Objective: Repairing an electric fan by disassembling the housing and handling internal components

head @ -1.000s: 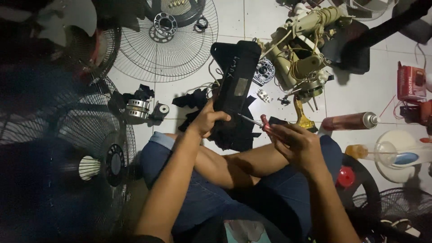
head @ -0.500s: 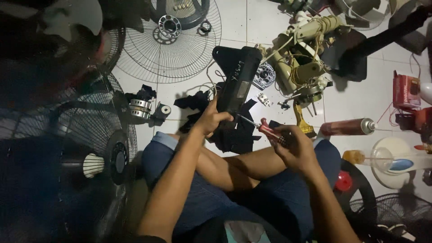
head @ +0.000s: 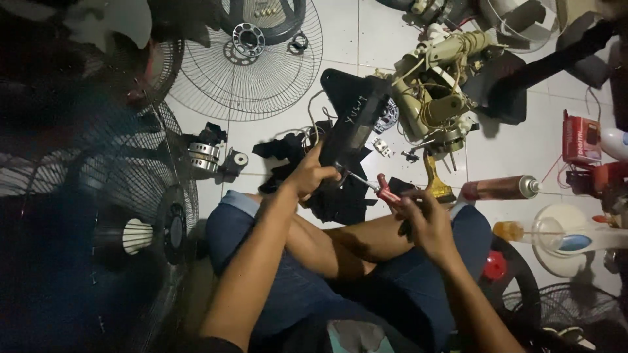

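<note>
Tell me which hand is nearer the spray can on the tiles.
Right. The right hand, gripping the red-handled screwdriver, sits just left of the spray can; the left hand holds the black housing farther away.

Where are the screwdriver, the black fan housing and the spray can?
screwdriver (head: 387, 193): head view, on its red handle.
black fan housing (head: 356, 124): head view, middle of its flat face.
spray can (head: 498, 188): head view, middle of its body.

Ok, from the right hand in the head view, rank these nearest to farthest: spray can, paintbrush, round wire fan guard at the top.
1. Paintbrush: just above the right hand, on the floor.
2. Spray can: further right, lying on its side.
3. Wire fan guard: far up and left, flat on the tiles.
</note>
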